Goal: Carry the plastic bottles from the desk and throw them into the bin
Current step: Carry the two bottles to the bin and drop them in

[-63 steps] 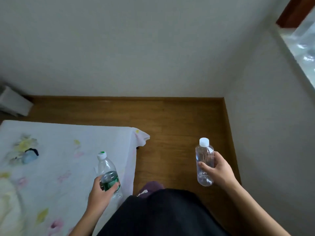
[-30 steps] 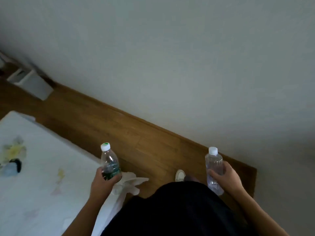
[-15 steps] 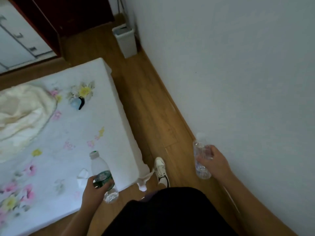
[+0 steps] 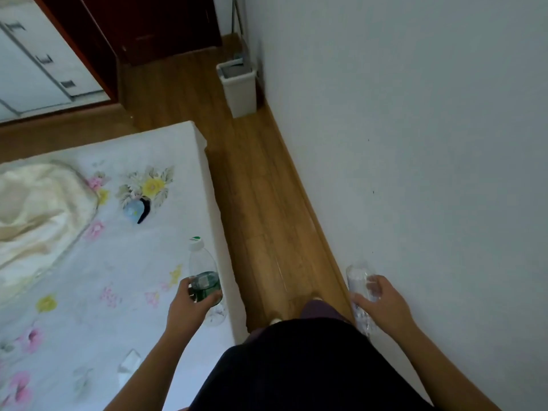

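The floor (image 4: 261,203) between bed (image 4: 103,292) and wall (image 4: 415,143) leads to the bin (image 4: 238,87), well ahead. The left hand (image 4: 189,307) grips the green-labelled bottle (image 4: 203,271) and the right hand (image 4: 382,304) the clear bottle (image 4: 360,289), fingers (image 4: 385,287) curled round each. Pickup looks done; the walk and 2 throws remain.

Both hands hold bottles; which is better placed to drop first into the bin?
Likely right: the bin stands against the wall beside the right hand; the left hand is over the bed.

The left hand (image 4: 189,307) gripped a green-labelled bottle (image 4: 204,277) above the bed (image 4: 89,292); the right hand (image 4: 382,304) held a clear bottle (image 4: 357,280); the bin (image 4: 238,86) stood ahead.
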Motion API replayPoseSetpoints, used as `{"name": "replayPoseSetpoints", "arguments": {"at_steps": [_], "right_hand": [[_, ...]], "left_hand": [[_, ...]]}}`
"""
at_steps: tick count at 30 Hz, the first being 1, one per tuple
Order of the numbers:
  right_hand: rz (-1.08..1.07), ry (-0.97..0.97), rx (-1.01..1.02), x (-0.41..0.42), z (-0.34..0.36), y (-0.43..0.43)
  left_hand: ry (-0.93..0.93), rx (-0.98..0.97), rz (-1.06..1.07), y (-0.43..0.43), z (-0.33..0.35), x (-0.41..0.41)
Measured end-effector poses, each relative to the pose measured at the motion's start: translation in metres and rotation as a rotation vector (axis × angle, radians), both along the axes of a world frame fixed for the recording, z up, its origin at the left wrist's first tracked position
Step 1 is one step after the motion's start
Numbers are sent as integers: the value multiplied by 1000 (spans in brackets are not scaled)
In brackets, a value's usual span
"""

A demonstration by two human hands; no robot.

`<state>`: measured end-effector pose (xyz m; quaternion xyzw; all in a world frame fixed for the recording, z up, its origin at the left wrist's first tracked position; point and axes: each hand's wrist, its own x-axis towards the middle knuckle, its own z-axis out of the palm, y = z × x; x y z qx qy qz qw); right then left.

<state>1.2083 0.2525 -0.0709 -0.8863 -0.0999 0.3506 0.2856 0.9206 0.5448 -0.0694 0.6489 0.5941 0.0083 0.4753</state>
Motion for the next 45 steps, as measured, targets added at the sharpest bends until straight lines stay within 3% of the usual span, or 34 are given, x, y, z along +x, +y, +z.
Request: {"name": "replayPoseSetpoints", "arguments": {"at_steps": [10,25,33,45], "right_hand": [[103,51,2,139,-25,150],[513,30,100,267,3,497],[398,19,86,313,15,623],[221,43,7,405,-7,725]], "left_hand": [[41,36,158,111,-13,92],[51,-29,540,262,-17,150],[-28,-8,477,441,-22,206],[-71,67,308,660,-12,315]]}}
